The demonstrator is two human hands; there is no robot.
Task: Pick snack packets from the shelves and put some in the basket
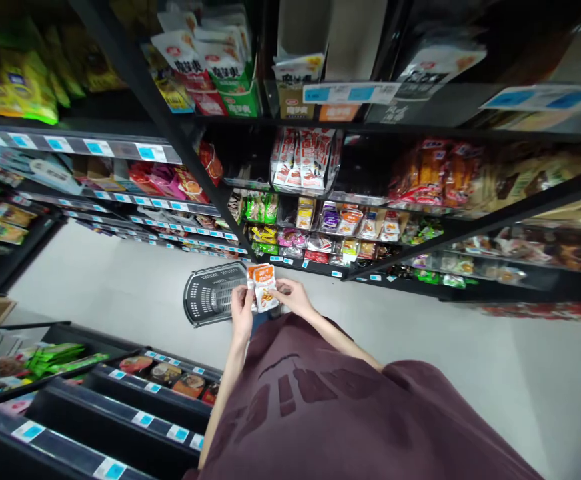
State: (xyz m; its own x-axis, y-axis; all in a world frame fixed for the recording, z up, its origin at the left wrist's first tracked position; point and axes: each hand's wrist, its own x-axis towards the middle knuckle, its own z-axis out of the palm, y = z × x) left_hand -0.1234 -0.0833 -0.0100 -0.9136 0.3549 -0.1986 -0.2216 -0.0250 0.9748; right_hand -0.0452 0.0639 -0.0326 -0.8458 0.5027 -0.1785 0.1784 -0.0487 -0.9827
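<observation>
Two small orange-and-white snack packets (265, 288) are held upright in front of my body, one overlapping the other. My left hand (241, 308) grips them at their left edge, its fingers closed. At the right edge of the front packet, my right hand (293, 297) pinches with thumb and fingers. Below and left of the packets, a dark grey shopping basket (197, 293) rests on the floor, partly hidden by my left hand and the packets.
Facing me are black shelves with red-and-white snack bags (303, 160) and bins of small packets (349, 220). Further shelving with price tags (153, 153) runs to the left. A low black display rack (120, 400) stands close at my lower left. Pale floor (120, 273) lies between.
</observation>
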